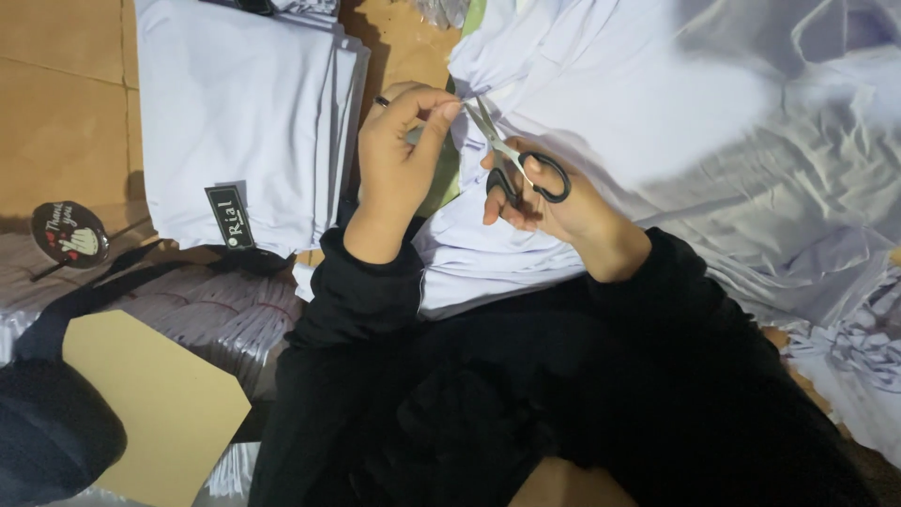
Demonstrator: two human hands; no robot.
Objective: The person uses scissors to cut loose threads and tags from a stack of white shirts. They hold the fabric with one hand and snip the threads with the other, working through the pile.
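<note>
My right hand [554, 211] grips small scissors with black handles [526, 167]; their metal blades point up-left toward the edge of a white garment [601, 103]. My left hand [399, 164] pinches that garment's edge between thumb and forefinger, right at the blade tips. A dark ring sits on one left finger. Both arms wear black sleeves. The white garment spreads in loose folds to the right and lies across my lap.
A neat stack of folded white cloth [239, 113] with a black label [230, 216] lies at the upper left on a brown floor. A round black tag on a stick [70, 233], a tan cardboard piece [155, 404] and wrapped bundles [206, 314] are at the left.
</note>
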